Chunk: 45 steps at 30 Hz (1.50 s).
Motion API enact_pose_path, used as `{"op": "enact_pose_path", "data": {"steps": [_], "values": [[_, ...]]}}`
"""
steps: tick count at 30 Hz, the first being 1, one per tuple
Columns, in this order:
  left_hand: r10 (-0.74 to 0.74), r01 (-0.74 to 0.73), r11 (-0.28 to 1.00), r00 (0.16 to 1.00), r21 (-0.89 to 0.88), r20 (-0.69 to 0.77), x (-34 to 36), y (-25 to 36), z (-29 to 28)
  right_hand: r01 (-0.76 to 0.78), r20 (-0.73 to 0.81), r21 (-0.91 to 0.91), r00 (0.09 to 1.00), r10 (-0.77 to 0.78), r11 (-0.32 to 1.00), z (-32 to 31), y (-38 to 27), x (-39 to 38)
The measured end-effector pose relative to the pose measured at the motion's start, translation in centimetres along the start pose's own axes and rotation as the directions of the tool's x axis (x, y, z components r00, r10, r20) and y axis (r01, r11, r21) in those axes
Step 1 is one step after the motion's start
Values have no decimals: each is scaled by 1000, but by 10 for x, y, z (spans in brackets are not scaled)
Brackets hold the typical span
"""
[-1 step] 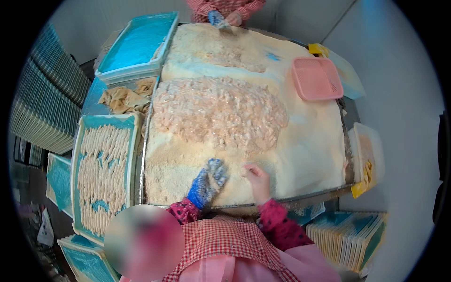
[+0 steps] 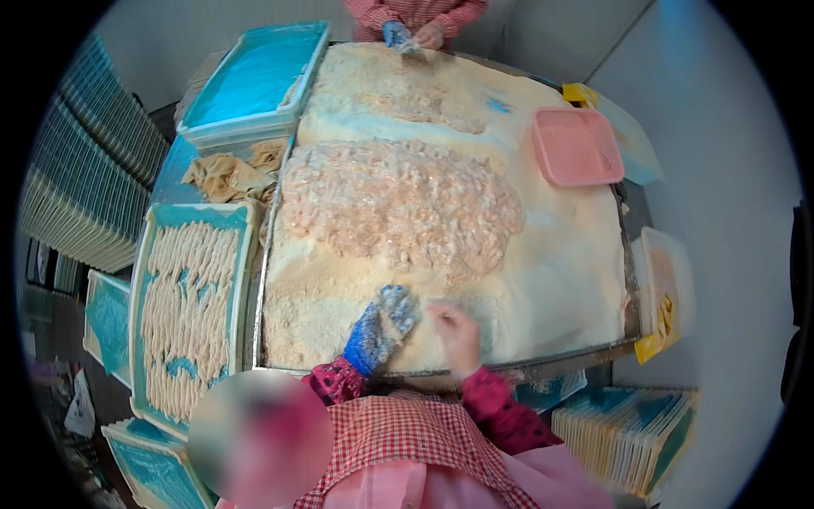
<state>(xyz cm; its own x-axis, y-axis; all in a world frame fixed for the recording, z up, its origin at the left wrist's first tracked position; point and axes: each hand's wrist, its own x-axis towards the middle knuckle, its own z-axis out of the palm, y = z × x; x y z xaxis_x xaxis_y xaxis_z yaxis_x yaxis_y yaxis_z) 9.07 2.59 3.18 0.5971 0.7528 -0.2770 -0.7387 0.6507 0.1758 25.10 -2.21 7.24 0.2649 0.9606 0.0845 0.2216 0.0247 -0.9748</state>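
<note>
blue-gloved left hand (image 2: 381, 328) half open, bare right hand (image 2: 457, 333) loosely curled
over pale powder (image 2: 307, 327); cannot tell what's held

Powder (image 2: 560, 254) across worktable (image 2: 259, 331); heap of meat pieces (image 2: 398, 204) on it, mid-table. Smaller heap (image 2: 415, 108) behind. Left hand (image 2: 379, 329) and right hand (image 2: 456, 332) side by side before main heap, near front edge. Co-worker's hands (image 2: 430, 34) at far edge. Basin (image 2: 581, 181) on powder, far right; tub (image 2: 682, 288) beyond right edge. Left of worktable, front to back: tray (image 2: 138, 314) with strips (image 2: 191, 297) in it, cloth (image 2: 227, 176), shallow bin (image 2: 242, 129). Tray stacks (image 2: 76, 187) farther left.
</note>
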Motion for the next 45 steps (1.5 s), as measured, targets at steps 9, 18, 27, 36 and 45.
{"op": "enact_pose_path", "data": {"steps": [9,18,27,36,45], "values": [[96,29,914,954,-405,284,4,5,-53,76,-18,-541,995,-102,837,-17,-1,-1],[-17,-44,952,980,301,197,10,-16,-72,304,178,-334,950,-257,892,32,-17,-18],[178,-176,981,984,75,-19,0,43,-5,291,296,-394,938,-179,872,11,6,-11],[151,-161,974,986,-158,-71,-5,29,-10,298,205,-182,944,-260,937,44,-23,-6],[906,-914,386,351,-123,238,14,-59,47,582,348,-305,805,-480,754,81,-43,1]]}}
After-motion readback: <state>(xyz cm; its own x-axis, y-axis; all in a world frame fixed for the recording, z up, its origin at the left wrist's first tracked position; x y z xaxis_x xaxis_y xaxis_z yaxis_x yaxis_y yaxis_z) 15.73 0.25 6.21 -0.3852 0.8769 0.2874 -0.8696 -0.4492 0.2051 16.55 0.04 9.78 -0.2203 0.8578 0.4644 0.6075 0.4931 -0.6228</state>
